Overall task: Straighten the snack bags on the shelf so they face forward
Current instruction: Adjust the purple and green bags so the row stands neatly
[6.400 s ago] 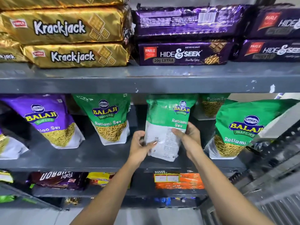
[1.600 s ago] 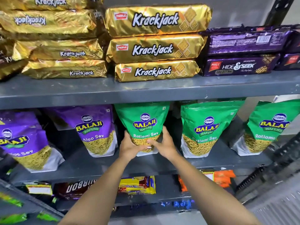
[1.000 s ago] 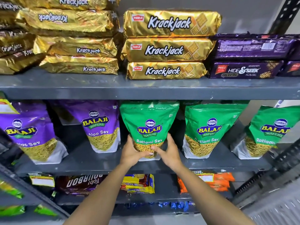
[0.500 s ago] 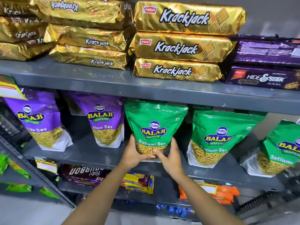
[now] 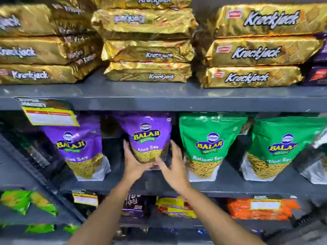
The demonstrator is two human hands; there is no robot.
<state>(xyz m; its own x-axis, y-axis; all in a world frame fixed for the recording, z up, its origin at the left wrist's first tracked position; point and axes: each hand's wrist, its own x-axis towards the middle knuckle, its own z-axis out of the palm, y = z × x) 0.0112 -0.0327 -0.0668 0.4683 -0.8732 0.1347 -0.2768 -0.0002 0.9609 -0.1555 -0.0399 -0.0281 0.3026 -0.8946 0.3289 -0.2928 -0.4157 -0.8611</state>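
A purple Balaji Aloo Sev bag [image 5: 146,137] stands upright on the middle shelf [image 5: 230,185] with its front facing me. My left hand [image 5: 131,162] cups its lower left corner, fingers behind the bag. My right hand [image 5: 174,164] is blurred at the bag's lower right edge with its fingers spread. I cannot tell if it touches the bag. Another purple Aloo Sev bag [image 5: 77,144] stands to the left. Two green Ratlami Sev bags [image 5: 208,144] [image 5: 281,147] stand to the right, all front-facing.
Stacks of gold Krackjack packs [image 5: 254,52] fill the upper shelf. A yellow price tag [image 5: 49,115] hangs from that shelf's edge at the left. Orange packs [image 5: 260,209] and other small packs lie on the lower shelf. A slanted rack rises at the left.
Both hands have left the green Ratlami Sev bag and moved left to the purple Aloo Sev bag beside it. The view has swung left too.
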